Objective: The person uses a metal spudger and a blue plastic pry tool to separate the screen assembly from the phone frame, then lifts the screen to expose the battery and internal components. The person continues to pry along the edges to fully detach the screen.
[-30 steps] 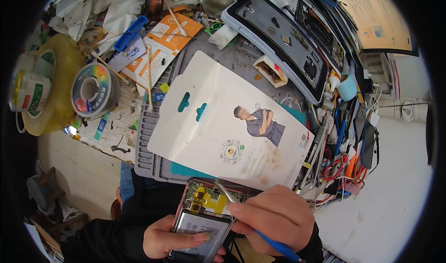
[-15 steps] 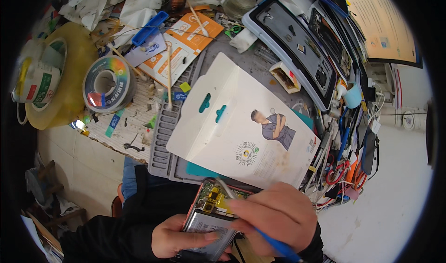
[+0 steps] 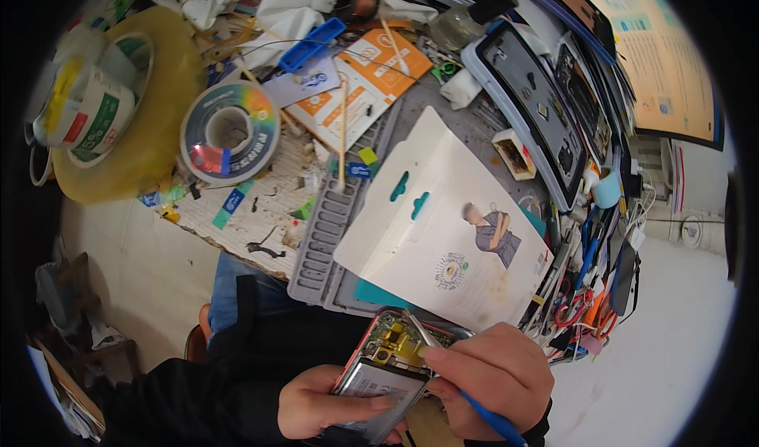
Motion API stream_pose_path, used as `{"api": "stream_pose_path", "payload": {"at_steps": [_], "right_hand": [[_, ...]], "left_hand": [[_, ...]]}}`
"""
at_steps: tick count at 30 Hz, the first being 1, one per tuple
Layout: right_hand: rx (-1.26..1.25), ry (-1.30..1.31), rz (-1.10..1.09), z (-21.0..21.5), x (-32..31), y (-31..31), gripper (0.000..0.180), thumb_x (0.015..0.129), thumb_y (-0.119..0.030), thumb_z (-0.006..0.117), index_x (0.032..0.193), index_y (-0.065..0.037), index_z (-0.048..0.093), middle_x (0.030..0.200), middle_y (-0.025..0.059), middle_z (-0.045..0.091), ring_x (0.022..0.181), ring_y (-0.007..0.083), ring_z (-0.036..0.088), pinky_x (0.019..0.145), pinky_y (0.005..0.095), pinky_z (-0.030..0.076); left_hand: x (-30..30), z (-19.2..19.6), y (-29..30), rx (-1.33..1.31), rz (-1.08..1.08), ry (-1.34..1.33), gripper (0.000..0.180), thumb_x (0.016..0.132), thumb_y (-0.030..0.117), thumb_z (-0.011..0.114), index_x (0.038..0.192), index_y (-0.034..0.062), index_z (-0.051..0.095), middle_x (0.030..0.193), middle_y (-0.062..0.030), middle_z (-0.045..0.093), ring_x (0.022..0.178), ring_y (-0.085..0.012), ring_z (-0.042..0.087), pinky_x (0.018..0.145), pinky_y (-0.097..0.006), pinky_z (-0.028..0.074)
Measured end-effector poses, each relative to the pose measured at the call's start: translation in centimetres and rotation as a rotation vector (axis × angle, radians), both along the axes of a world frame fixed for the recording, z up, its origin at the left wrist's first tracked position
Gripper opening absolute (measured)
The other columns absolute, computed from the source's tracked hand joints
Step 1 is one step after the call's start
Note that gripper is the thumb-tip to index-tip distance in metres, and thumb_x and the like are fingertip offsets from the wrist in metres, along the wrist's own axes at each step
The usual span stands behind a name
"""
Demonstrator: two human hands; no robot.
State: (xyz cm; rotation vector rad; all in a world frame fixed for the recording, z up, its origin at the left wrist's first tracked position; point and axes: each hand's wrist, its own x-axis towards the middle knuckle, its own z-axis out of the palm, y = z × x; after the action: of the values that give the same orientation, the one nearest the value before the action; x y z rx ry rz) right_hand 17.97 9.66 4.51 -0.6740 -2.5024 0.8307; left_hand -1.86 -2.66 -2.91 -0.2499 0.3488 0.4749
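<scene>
My left hand (image 3: 328, 402) grips an opened phone (image 3: 385, 368) from below, thumb lying across its silver battery. The phone's back is off, showing a yellow and green circuit board at its top end. My right hand (image 3: 492, 380) pinches a thin metal tool with a blue handle (image 3: 492, 418), and the tip rests on the board near the phone's upper edge. Both hands are at the bottom of the view, above my dark-sleeved lap.
A white card package (image 3: 443, 233) with a printed figure lies on a grey ridged tray (image 3: 326, 233) just beyond the phone. Tape rolls (image 3: 95, 115), a solder spool (image 3: 229, 131), orange packets (image 3: 356, 83), a black-lined tray (image 3: 538, 107) and cluttered tools (image 3: 585, 289) fill the bench.
The view has shifted, so the bench clutter sits lower and further right. My hands stay on the phone, the tool tip still at the board.
</scene>
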Motion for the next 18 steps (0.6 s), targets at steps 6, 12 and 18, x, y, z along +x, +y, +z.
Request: {"api": "stream_pose_path", "payload": {"at_steps": [6,12,18], "right_hand": [[-0.026,0.064,0.049,-0.6,-1.6,-0.8,0.032,0.077,-0.003,0.08,0.109,0.0,0.075,0.088,0.012,0.069,0.069,0.0288,0.066,0.06,0.0366,0.05],[-0.04,-0.018,0.006,0.2,-1.3,-1.2,0.035,0.077,-0.002,0.081,0.111,-0.001,0.075,0.088,0.0106,0.069,0.07,0.0285,0.066,0.06,0.0367,0.05],[-0.082,-0.044,-0.009,0.7,-1.2,-1.5,0.036,0.075,0.0,0.079,0.111,-0.002,0.075,0.089,0.0104,0.067,0.072,0.0286,0.066,0.061,0.037,0.05]], "left_hand": [[0.3,-0.2,-0.7,0.114,0.025,0.151,0.036,0.102,-0.002,0.057,0.137,-0.0097,0.055,0.127,-0.0233,0.068,0.123,-0.0334,0.066,0.11,-0.042,0.052],[0.5,0.1,-0.6,0.033,0.067,0.073,0.035,0.101,-0.001,0.058,0.135,-0.0104,0.057,0.125,-0.0221,0.069,0.12,-0.0322,0.067,0.109,-0.041,0.052],[0.5,0.1,-0.6,0.002,0.028,0.125,0.031,0.101,0.0,0.059,0.131,-0.0085,0.062,0.122,-0.0188,0.071,0.117,-0.0273,0.068,0.106,-0.038,0.052]]}}
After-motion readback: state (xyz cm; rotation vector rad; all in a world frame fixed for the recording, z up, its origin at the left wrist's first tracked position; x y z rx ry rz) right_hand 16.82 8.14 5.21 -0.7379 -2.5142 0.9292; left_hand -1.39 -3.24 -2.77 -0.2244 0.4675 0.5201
